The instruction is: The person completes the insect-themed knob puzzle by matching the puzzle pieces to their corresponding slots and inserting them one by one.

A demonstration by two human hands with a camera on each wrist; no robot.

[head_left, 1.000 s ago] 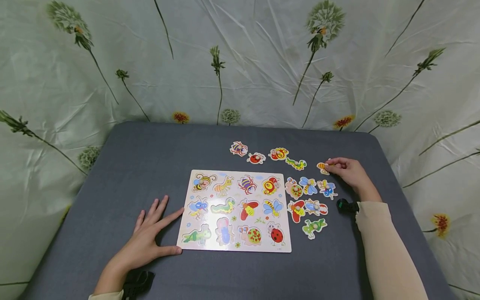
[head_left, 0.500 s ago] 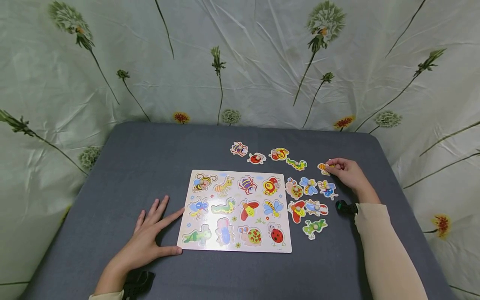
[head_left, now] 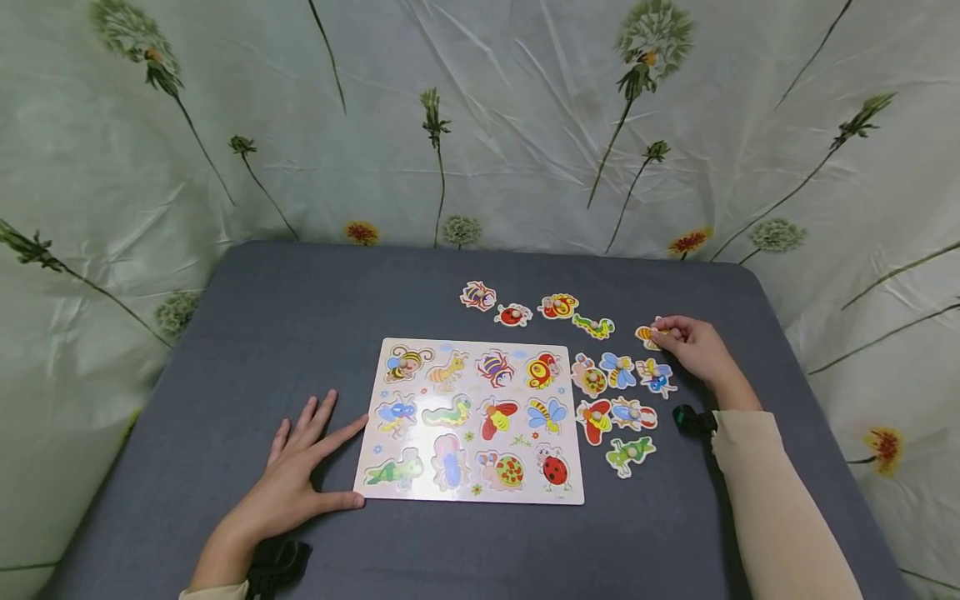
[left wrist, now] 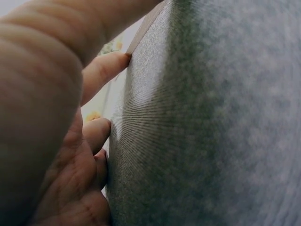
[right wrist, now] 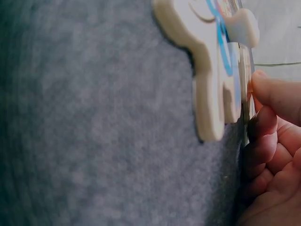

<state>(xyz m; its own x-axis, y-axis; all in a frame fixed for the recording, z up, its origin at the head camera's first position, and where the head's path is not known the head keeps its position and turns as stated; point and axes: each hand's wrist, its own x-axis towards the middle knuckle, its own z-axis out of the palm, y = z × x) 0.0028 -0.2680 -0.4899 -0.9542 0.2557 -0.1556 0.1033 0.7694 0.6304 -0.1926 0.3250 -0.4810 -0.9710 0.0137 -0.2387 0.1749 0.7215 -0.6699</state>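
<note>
In the head view my right hand [head_left: 699,350] pinches an orange-striped insect puzzle piece [head_left: 647,336], partly hidden by the fingers, at the table's far right. My left hand [head_left: 296,475] lies spread, its thumb and index fingertip touching the left edge of the wooden insect puzzle board [head_left: 471,492]. A bee piece [head_left: 407,364] appears to sit in the board's top left slot. Close in the right wrist view, a wooden piece with a blue edge and a pale knob [right wrist: 243,28] stands beside the right hand [right wrist: 277,155].
Beside the board lie a snail piece [head_left: 589,377], a blue-winged piece [head_left: 618,371], a blue bug [head_left: 656,378], a red-winged piece [head_left: 595,422], a beetle [head_left: 633,414] and a grasshopper [head_left: 630,455]. Behind it are a spider [head_left: 477,296], ladybug [head_left: 513,315], butterfly [head_left: 558,306] and caterpillar [head_left: 593,326].
</note>
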